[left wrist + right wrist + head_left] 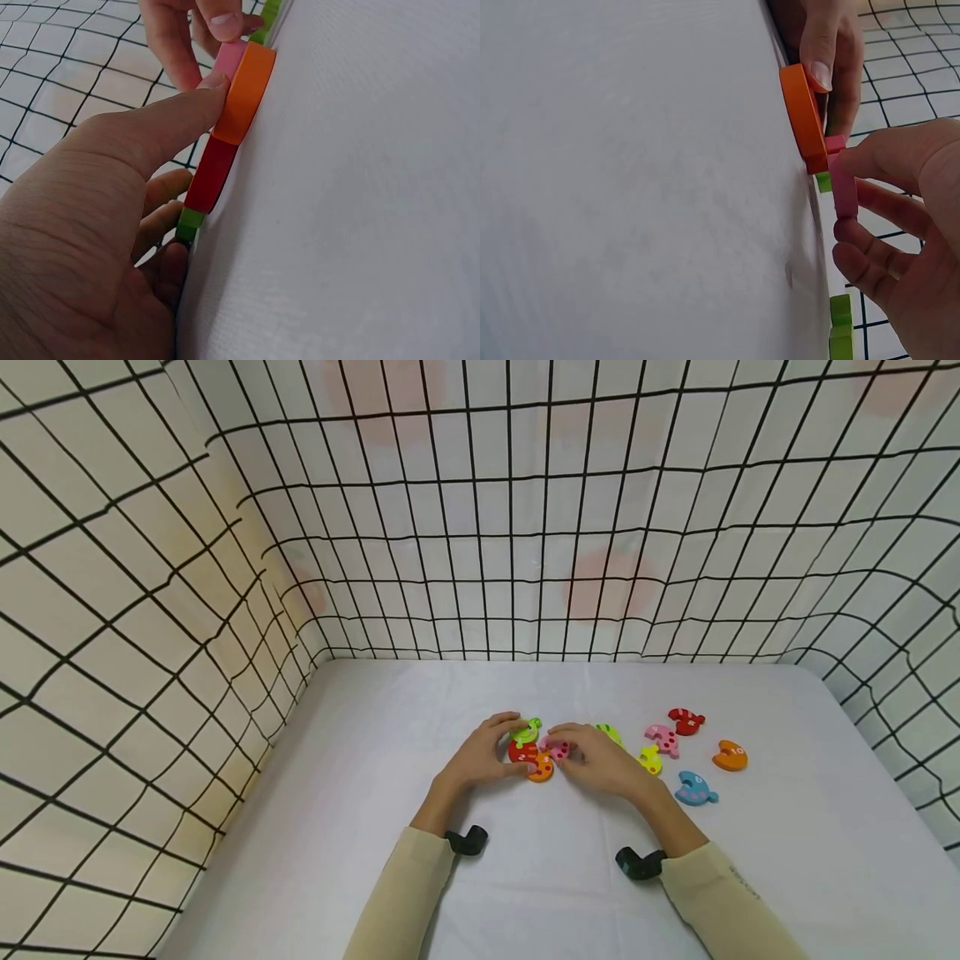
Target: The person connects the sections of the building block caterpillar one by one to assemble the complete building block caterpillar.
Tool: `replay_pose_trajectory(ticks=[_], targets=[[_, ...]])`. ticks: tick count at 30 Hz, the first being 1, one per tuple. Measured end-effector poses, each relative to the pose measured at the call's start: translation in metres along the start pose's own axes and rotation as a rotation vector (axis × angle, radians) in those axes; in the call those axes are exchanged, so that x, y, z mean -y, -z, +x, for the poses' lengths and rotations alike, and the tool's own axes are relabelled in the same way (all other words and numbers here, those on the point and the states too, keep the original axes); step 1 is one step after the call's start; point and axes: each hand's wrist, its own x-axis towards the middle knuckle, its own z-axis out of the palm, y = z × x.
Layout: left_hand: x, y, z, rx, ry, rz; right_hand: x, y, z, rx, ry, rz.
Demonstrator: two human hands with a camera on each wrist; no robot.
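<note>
My left hand (482, 753) curls round a joined group of small flat puzzle pieces on the white table. Its thumb lies on the orange piece (249, 94); its other fingers are by the light green piece (528, 732). Between those two sits the red piece (211, 174), marked with a number. From the right, my right hand (606, 762) pinches a pink spotted piece (844, 186) between thumb and fingers. The pink piece meets the orange piece's edge; whether they interlock, I cannot tell. Part of the group is hidden by my fingers.
Loose pieces lie right of my right hand: green (609, 732), yellow (650, 761), pink (664, 740), red (686, 722), orange (731, 756) and blue (695, 788). A black wire grid (510, 535) stands along the table's back and sides.
</note>
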Motion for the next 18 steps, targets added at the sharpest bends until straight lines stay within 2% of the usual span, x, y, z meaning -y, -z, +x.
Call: replay_pose_trajectory(ticks=[11, 18], targets=[[-0.0004, 0.0, -0.0002, -0.004, -0.017, 0.004, 0.0024, -0.0049, 0.0006, 0.031, -0.031, -0.017], [-0.0025, -0.0007, -0.0004, -0.004, 0.013, -0.004, 0.0003, -0.0063, -0.0014, 0.013, -0.017, 0.035]])
